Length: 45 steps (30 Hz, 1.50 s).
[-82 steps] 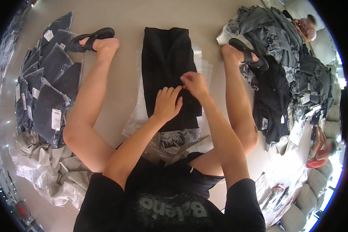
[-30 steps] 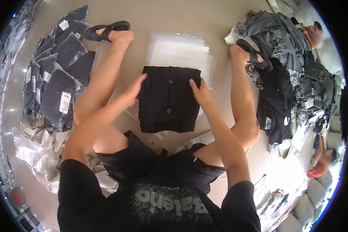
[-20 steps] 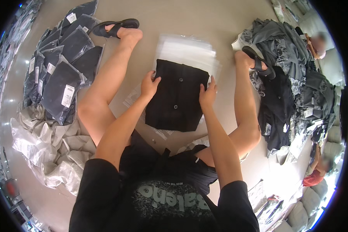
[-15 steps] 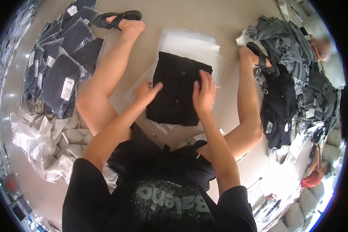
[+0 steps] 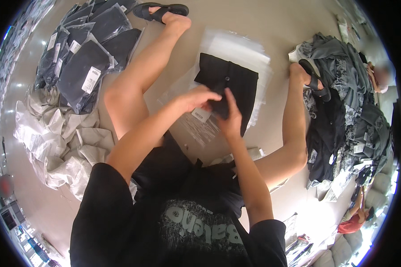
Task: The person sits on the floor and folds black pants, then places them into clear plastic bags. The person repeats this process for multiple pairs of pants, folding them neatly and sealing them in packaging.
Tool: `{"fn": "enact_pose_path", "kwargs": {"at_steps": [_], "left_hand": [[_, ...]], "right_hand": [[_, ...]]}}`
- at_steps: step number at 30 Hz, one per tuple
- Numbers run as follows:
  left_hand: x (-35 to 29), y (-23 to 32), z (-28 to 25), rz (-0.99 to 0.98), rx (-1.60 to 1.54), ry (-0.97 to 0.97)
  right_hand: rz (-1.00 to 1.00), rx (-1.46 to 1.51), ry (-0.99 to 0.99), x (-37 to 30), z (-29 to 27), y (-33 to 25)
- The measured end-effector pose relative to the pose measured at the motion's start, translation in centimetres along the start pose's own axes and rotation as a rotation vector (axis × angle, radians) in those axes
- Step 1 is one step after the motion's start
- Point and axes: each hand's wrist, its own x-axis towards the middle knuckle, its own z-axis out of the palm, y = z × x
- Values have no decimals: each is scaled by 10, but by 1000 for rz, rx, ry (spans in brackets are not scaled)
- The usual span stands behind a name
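A folded black garment (image 5: 243, 89) with a button lies on a stack of clear plastic bags (image 5: 249, 52) between my legs. My left hand (image 5: 195, 99) is closed at the garment's near left edge, its thumb pointing right and its fingers curled under. Close beside it, my right hand (image 5: 231, 119) rests at the near part of the cloth with a finger stretched upward and the thumb apart. A white tag (image 5: 201, 115) shows just below my left hand. What lies between the two hands is partly hidden.
Bagged dark garments (image 5: 78, 73) lie in a pile at the left, above crumpled beige cloth (image 5: 91, 149). Loose grey and black clothes (image 5: 332, 120) are heaped at the right, by my sandal (image 5: 316, 82). Another person (image 5: 354, 220) sits at the far lower right.
Both hands have come together over the near left part of the garment, whose near edge has been drawn up. The white tag and the plastic under it now show. The view has shifted.
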Motion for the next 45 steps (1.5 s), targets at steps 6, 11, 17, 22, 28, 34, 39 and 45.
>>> {"fn": "enact_pose_path", "kwargs": {"at_steps": [6, 11, 17, 22, 28, 34, 39, 45], "left_hand": [[14, -42, -55, 62, 701, 548], [19, -56, 22, 57, 960, 722], [48, -85, -7, 171, 810, 623], [-4, -6, -83, -202, 414, 332], [-15, -8, -113, -189, 449, 365], [-20, -31, -86, -124, 290, 479], [-47, -47, -68, -264, -145, 482], [-11, -76, -50, 124, -461, 466]], "right_hand": [[586, 537, 160, 17, -2, 37], [568, 542, 159, 9, -11, 36], [511, 481, 111, 10, -4, 38], [101, 157, 50, -7, -9, 17], [-186, -549, -503, -23, 1, -24], [-321, -413, -214, 35, 61, 6], [-181, -769, -238, 38, 105, 36], [-201, -697, -339, 50, 99, 26]]}}
